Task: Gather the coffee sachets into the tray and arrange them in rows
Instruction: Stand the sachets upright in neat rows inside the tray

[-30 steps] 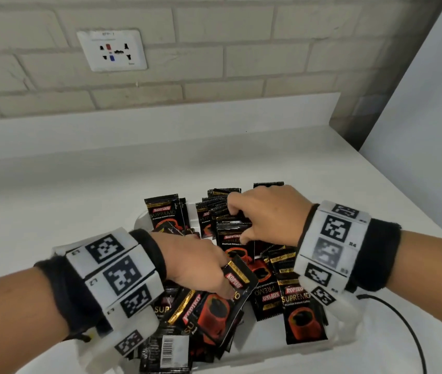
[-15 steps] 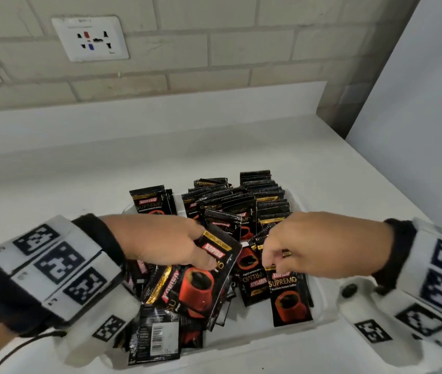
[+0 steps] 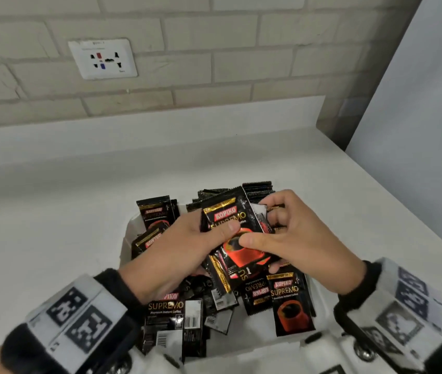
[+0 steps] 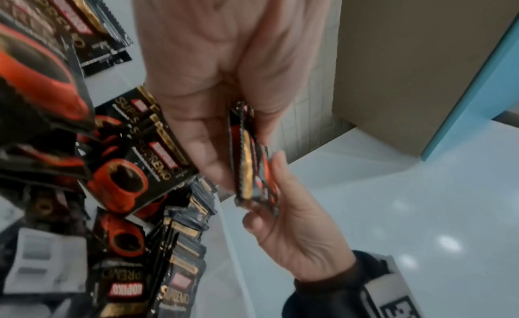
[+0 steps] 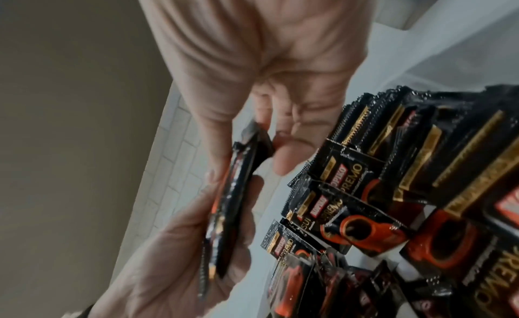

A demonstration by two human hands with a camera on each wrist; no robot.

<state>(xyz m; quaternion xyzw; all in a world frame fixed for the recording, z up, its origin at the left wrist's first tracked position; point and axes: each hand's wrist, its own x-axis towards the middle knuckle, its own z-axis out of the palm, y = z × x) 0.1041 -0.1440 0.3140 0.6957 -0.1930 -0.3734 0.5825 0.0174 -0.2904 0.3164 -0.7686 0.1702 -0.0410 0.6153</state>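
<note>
Squaring a small stack of sachets at frame centre, above the tray. My left hand and right hand both pinch it; count unclear. Next I judge: stand it in the upright row, upper centre.

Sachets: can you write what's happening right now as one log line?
left hand: holds sachets | right hand: pinches same sachets | tray: loose pile, back row upright | stage: arranging
</note>
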